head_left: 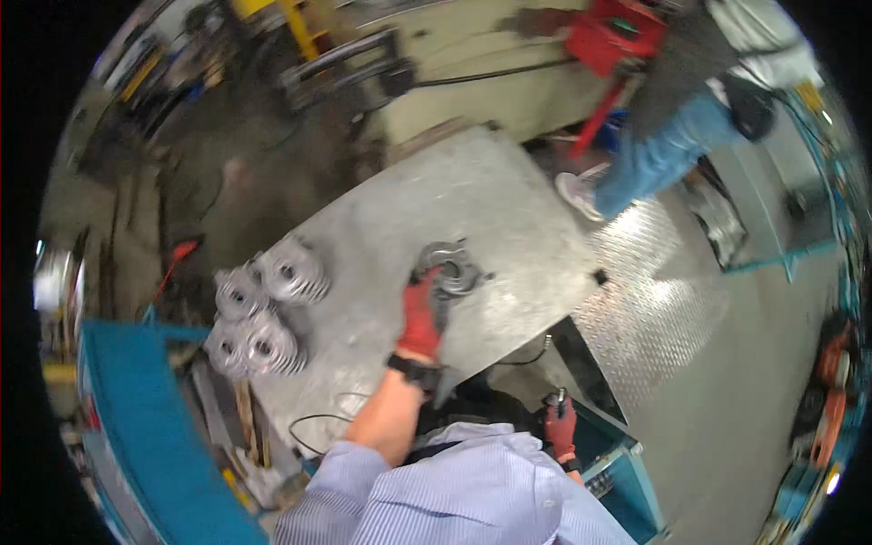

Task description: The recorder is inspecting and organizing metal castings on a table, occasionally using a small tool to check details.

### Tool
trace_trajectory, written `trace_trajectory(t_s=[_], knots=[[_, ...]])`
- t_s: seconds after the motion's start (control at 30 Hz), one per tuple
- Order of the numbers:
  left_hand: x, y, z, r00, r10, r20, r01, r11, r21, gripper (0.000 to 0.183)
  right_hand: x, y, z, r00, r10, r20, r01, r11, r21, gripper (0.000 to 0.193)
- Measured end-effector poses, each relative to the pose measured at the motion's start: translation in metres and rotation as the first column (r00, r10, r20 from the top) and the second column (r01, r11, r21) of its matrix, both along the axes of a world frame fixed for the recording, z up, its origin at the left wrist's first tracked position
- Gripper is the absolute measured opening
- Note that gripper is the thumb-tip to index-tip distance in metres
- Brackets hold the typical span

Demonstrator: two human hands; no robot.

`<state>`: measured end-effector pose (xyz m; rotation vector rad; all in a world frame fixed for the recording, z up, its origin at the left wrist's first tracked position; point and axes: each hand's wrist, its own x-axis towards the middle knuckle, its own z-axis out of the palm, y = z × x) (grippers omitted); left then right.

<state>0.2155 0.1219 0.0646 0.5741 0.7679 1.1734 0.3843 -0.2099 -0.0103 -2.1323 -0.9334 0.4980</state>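
Note:
My left hand [421, 320], in a red and dark work glove, reaches over the metal tabletop [527, 209]. Its fingers are closed on the left side of a round metal ring-shaped part [465, 274], which lies on the table; fine detail there is blurred. Lower and to the right, my right hand [561, 431], also red-gloved, is beside an open teal bin [636, 490]. Its fingers are curled around a small dark and silvery thing too small to name. Stacks of similar round metal parts [292, 272] stand at the table's left side.
A teal panel [154, 436] stands at the lower left, near scrap pieces. A thin black cable [309, 418] loops over the table's near edge. At the upper right a person in jeans [658, 159] stands by tread-plate flooring [654, 309]. A red box [618, 36] is behind.

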Motion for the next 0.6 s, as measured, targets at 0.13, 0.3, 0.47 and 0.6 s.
trace_trajectory(t_s=[0.13,0.3,0.47,0.6], knots=[[-0.023,-0.043,-0.051,0.979,0.198,0.039,-0.189,0.968,-0.164,0.026,-0.023,0.017,0.018,0.994,0.017,-0.106,-0.029,0.993,-0.117,0.029],[-0.084,-0.079,-0.039,0.776,-0.422,-0.469,0.332,0.905,-0.265,0.027,-0.043,0.032,0.014,0.974,0.146,-0.171,-0.154,0.987,-0.034,0.029],[-0.124,-0.062,0.017,0.199,-0.475,-0.857,0.474,0.812,-0.34,0.049,-0.065,0.042,0.024,0.98,0.197,0.011,-0.192,0.966,-0.172,0.032],[-0.114,-0.036,0.022,-0.159,-0.132,-0.978,0.452,0.871,-0.191,0.055,-0.079,0.051,0.035,0.975,0.222,0.033,-0.214,0.963,-0.162,0.039]])
